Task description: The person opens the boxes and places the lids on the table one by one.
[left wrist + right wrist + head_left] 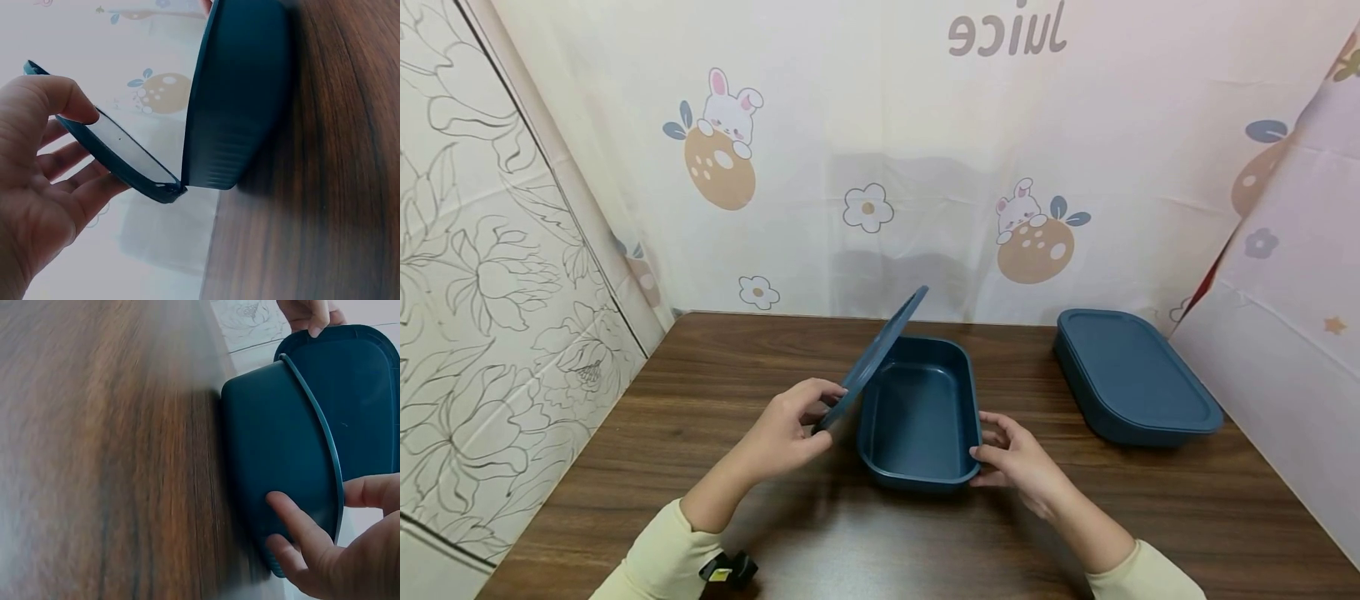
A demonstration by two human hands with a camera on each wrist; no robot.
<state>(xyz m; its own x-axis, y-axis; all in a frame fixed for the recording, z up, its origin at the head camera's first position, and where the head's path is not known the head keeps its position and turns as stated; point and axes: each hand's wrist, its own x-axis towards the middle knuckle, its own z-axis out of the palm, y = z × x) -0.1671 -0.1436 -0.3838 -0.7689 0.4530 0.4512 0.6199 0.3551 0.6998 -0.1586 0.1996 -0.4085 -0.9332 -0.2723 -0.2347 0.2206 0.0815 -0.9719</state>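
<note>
A dark blue rectangular container (pixel 919 408) sits on the wooden table with its inside bare. Its blue lid (pixel 880 350) is tilted up over the container's left side, and my left hand (pixel 790 429) grips the lid's near edge between thumb and fingers. In the left wrist view, the thumb lies on the lid's (pixel 125 162) inner face and the fingers are behind it. My right hand (pixel 1011 458) holds the container's right wall near the front corner. The right wrist view shows the thumb over the rim and fingertips (pixel 282 503) against the outer wall.
A second blue container (pixel 1138 375) with its lid on stands at the right of the table (pixel 760 358). By the left sleeve lies a small black object (pixel 730 571) with a yellow patch. A printed curtain (pixel 880 125) hangs behind, and a floral panel (pixel 497 275) borders the left.
</note>
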